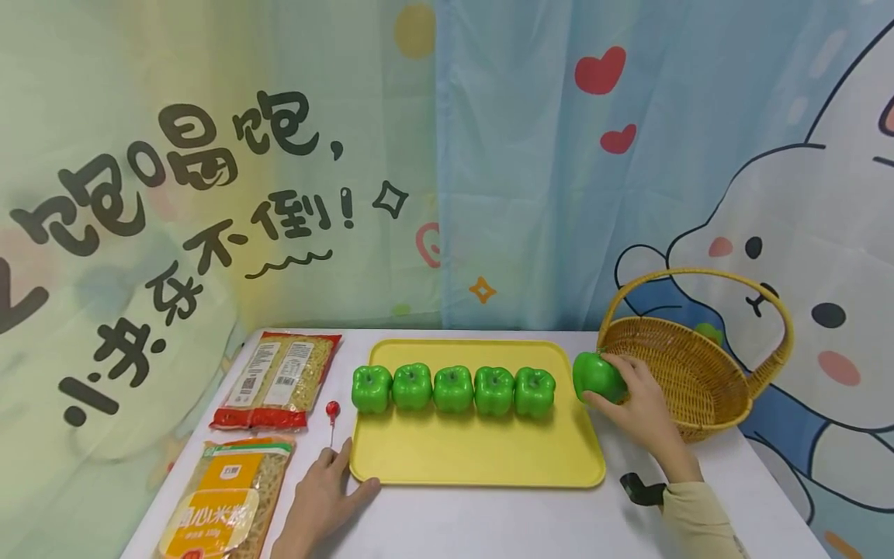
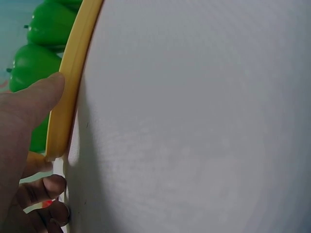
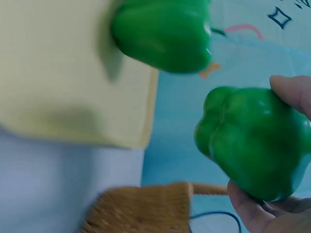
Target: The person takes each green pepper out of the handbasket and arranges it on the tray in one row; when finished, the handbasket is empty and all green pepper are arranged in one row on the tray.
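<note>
My right hand [image 1: 639, 400] grips a green bell pepper [image 1: 597, 376] between thumb and fingers, between the tray's right edge and the wicker basket [image 1: 677, 373]. In the right wrist view the held pepper [image 3: 252, 138] is tilted, its lobed end facing left. On the yellow tray [image 1: 475, 458] several more green bell peppers [image 1: 453, 390] stand upright in a row. My left hand [image 1: 324, 493] holds the tray's near left corner, thumb along the front rim and fingers round the left side. The left wrist view has the thumb pressed on the tray's rim [image 2: 68, 92].
Two food packets, one red-edged [image 1: 275, 380] and one orange-labelled [image 1: 223, 501], lie on the left of the white table [image 1: 447, 524]. A small red-headed stick [image 1: 333, 411] lies between them and the tray. The basket's tall handle [image 1: 698, 272] arches up; a printed curtain [image 1: 503, 171] hangs behind.
</note>
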A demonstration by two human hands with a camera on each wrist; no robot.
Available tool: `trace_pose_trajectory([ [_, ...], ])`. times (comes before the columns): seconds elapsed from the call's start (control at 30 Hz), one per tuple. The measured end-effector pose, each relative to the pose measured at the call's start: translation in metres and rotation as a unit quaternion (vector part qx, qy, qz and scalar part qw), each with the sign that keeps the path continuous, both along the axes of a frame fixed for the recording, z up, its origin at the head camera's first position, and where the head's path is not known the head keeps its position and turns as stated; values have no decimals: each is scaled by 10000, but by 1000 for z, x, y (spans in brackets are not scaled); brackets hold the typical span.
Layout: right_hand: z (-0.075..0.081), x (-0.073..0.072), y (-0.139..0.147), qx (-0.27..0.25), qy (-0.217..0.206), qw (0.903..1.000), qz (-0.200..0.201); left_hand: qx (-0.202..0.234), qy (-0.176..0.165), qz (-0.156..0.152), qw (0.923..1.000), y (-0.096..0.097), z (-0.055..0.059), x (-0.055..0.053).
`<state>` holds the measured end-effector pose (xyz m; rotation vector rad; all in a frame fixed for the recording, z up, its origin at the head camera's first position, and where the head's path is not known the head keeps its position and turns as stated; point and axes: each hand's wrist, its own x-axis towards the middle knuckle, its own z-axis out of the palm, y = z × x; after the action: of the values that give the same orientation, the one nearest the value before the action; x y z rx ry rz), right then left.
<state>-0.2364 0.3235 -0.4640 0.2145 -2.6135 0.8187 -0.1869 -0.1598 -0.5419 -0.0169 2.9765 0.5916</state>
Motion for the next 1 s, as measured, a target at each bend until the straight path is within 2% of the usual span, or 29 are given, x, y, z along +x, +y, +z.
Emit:
trace_pose_trajectory([
  [0.1, -12, -3, -7, -21, 127, 9999, 77, 24, 47, -6, 10000, 0, 1, 2],
  [0.2, -21, -6, -12, -78, 80, 9999, 127, 35, 69, 4, 10000, 0, 1, 3],
  [0.43, -31, -12, -17, -206, -835, 9963, -46, 13, 49, 5, 10000, 1, 2, 1],
  [0.57, -36, -12, -17, -121, -1084, 9939, -156, -6, 31, 21, 10000, 1, 2, 0],
  [1.0, -54, -14, -25, -55, -1024, 9938, -430, -60, -39, 74, 9999, 1, 0, 0],
])
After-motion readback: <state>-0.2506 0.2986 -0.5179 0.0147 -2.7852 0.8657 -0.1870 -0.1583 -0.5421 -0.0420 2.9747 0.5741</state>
